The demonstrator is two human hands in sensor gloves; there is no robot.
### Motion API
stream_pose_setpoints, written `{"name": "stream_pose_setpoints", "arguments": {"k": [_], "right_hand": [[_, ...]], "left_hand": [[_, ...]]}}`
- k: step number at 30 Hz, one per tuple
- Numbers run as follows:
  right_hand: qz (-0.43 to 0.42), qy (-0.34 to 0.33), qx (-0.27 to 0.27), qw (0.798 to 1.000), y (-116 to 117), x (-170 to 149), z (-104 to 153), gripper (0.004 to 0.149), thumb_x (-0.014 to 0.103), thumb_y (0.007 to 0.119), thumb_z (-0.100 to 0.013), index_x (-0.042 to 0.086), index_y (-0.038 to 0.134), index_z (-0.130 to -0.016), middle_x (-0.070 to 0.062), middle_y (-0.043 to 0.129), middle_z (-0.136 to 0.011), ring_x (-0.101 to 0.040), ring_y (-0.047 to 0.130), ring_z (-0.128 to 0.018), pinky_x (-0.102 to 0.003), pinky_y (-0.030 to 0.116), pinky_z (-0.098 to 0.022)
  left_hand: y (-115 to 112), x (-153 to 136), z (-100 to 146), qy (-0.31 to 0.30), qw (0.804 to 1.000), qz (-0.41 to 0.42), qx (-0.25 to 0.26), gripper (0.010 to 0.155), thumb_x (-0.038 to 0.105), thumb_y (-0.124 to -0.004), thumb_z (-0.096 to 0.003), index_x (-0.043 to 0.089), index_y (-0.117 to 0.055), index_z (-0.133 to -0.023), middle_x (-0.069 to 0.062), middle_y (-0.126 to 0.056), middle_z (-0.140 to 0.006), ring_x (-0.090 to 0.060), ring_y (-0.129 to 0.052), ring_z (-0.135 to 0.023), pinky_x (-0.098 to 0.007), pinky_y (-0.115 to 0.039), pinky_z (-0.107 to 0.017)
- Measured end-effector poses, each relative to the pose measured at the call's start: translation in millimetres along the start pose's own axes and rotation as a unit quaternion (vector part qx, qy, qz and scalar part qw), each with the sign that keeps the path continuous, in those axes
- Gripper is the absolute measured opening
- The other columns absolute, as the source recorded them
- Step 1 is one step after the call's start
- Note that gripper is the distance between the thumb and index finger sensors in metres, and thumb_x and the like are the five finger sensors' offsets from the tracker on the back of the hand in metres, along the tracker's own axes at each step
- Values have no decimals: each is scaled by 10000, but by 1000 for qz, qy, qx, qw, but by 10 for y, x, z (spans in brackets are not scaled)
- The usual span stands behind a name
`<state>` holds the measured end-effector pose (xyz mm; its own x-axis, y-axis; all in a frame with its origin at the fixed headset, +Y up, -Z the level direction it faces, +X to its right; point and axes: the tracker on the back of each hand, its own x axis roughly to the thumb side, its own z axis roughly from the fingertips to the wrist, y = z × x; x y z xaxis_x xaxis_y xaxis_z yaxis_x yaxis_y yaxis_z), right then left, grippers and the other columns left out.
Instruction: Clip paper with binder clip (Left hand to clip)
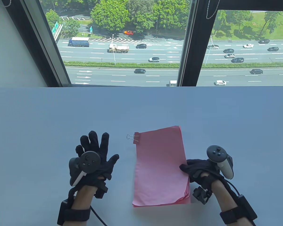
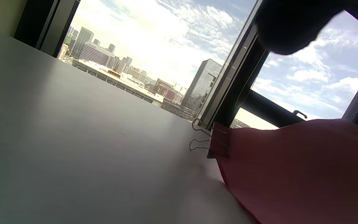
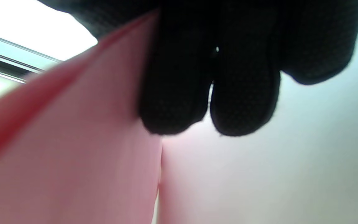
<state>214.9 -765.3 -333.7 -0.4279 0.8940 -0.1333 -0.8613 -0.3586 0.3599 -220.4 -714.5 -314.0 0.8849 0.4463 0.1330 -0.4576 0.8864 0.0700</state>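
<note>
A pale grey, smooth, matte surface (image 1: 37, 113) carries a stack of pink rectangular paper sheets (image 1: 161, 167), lying flat with its long sides running away from the near edge and tilted slightly. At the stack's far left corner sits a pink binder clip with silver wire handles (image 1: 135, 137), clamped onto the sheets, its handles pointing left off the stack, the lower one resting on the surface.

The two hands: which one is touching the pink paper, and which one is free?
The right hand grips the right edge of the pink paper. The left hand is free, fingers spread, left of the paper and apart from the binder clip on its far left corner.
</note>
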Motion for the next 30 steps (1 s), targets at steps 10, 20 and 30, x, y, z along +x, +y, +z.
{"name": "stream_pose_setpoints", "arguments": {"k": [10,20,30], "right_hand": [[136,-54,-135,980,-223,176,272,744,529,808,-452,56,678,-1013,-208,953,-752,-478,971,-566,-594,775,-399],[383,-109,-207,894,-378,256,485,923,629,824,-414,354,273,-1102,-102,23,-1109,-501,-8,-949,-730,107,-592],[363,-82,-212,904,-504,157,488,942,646,823,-412,304,301,-1118,-131,23,-1110,-511,-69,-915,-729,54,-556]], "left_hand": [[-22,-13,22,11,997,-63,-36,1020,791,-745,-427,416,-141,-1158,-48,59,-1181,-458,183,-927,-648,108,-505],[51,-50,54,6,998,-52,28,977,740,-735,-432,372,-192,-1156,-55,3,-1185,-369,157,-964,-618,79,-562],[27,-73,46,12,999,-47,10,968,731,-733,-438,352,-213,-1162,-67,-18,-1190,-366,140,-976,-621,73,-563]]}}
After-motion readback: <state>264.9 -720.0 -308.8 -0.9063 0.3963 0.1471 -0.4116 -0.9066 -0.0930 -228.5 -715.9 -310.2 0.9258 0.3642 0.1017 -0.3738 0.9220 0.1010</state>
